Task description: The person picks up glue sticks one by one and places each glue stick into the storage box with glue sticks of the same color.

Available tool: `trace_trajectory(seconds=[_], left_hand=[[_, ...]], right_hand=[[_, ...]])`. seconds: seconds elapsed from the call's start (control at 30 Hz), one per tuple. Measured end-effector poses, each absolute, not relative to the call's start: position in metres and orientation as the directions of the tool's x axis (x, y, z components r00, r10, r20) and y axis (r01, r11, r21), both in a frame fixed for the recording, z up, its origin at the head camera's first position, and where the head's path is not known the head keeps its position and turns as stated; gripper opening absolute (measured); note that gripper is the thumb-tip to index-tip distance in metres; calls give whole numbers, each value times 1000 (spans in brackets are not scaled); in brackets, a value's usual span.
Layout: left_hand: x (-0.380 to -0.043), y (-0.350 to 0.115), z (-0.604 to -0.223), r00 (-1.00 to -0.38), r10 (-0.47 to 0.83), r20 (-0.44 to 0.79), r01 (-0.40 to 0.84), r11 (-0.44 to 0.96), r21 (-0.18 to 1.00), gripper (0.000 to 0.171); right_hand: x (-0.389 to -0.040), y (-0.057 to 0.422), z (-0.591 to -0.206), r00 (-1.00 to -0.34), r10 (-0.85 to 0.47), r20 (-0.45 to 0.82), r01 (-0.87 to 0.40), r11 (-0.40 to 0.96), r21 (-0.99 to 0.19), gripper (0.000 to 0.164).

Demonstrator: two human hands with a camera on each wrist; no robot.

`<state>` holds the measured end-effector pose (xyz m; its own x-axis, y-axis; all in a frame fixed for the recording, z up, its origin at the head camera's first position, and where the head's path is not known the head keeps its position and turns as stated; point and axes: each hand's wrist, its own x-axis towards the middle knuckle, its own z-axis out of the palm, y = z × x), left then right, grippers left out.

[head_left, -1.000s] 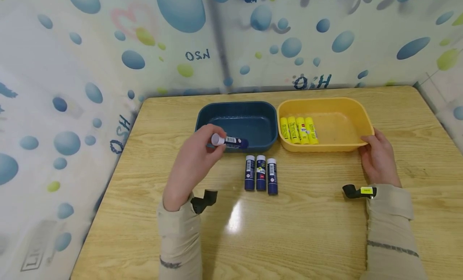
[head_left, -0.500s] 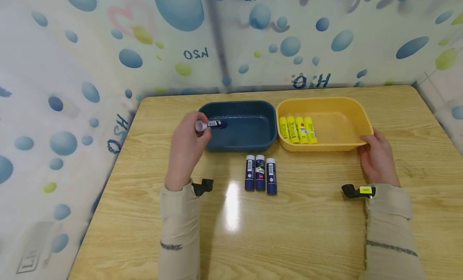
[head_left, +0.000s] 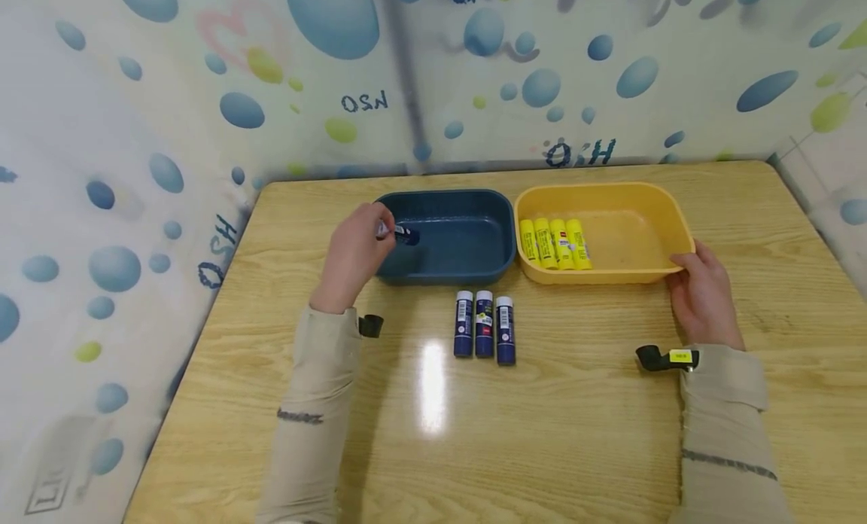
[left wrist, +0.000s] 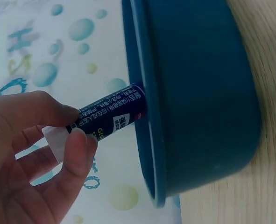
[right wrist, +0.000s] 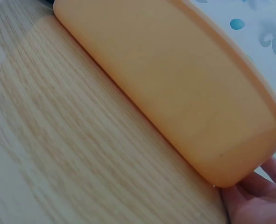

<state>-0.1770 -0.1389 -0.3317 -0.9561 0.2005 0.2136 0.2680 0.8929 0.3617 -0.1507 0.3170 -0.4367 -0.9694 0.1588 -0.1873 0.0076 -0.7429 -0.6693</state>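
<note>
My left hand (head_left: 355, 254) pinches a navy glue stick (left wrist: 110, 111) near its white cap, between thumb and fingers. The stick's far end dips past the rim of the blue bin (head_left: 450, 275), at the bin's left end. At the right front corner of the yellow bin (head_left: 633, 242), my right hand (head_left: 707, 298) grips the wall, thumb at the rim and fingers against the outside. Several yellow glue sticks (head_left: 561, 244) lie side by side in that bin's left part. In front of the blue bin, three navy glue sticks (head_left: 484, 324) with white caps lie in a row.
Both bins stand side by side near the back of the wooden table (head_left: 542, 441). Behind it rises a wall (head_left: 433, 72) covered in blue and green drop patterns, which continues along the left side.
My left hand has moved left and away from me with the glue stick, from the blue bin's front rim to its left end. The right hand stays on the yellow bin.
</note>
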Motion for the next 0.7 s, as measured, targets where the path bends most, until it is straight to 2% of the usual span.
trace_trajectory(seconds=[0.3,0.5,0.7], left_hand=[[-198,-143,-330,-952,282,118,304,916,263,7],[-212,-146,-331,-960,275,49,279,941,189,7],[-221,-148,-330,-963,261,60,268,947,179,9]], right_hand=[[-151,317,-436,-968,166,-187,5,-734,-679,47],[-152,315,-436,-970,161,-181,9,-724,-689,43],[-152,314,-437,-972,157,-174,7,-722,-692,44]])
